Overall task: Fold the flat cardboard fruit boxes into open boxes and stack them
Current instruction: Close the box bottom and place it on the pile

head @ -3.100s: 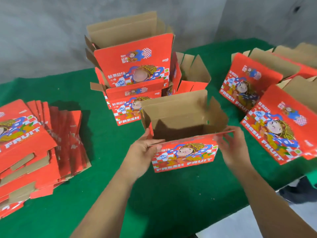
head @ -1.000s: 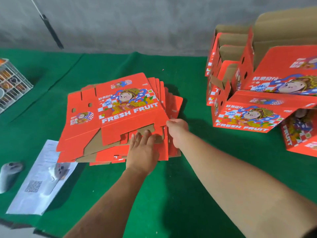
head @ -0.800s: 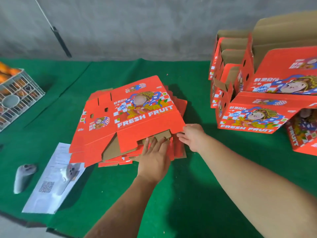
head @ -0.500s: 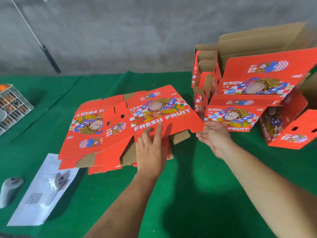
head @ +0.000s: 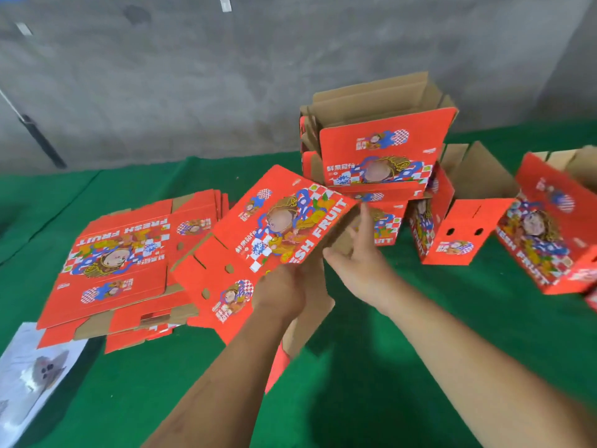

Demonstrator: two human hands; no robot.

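- Far left, at the table's near edge, a white sheet of paper (head: 30, 367) lies on the green cloth (head: 371, 399); a small grey object rests on it, too blurred to name.
- Just beyond the paper sits the pile of flat boxes (head: 119, 270), red printed side up, the lettering on the top one upside down from where I stand. Brown flap edges poke out along its near side.
- In the middle, one flat box (head: 258, 234) is lifted off the pile and tilted, its far edge raised toward the wall, its left part hanging over the pile.
- The left hand (head: 281, 292) grips that box at its near edge, fingers curled round the cardboard.
- The right hand (head: 358, 257) is at the box's right edge, fingers straight and slightly spread, reaching under the red panel against the brown inner side. Whether the thumb pinches, I cannot tell.
- Behind the hands stands a stack of folded boxes (head: 381, 153), open tops showing brown flaps, close to the grey concrete wall (head: 226, 85).
- Just right of the stack, another folded box (head: 455, 231) rests tilted on the cloth, two handle holes facing me.
- Far right, more folded boxes (head: 546, 227) lean over, partly cut off by the edge of view.
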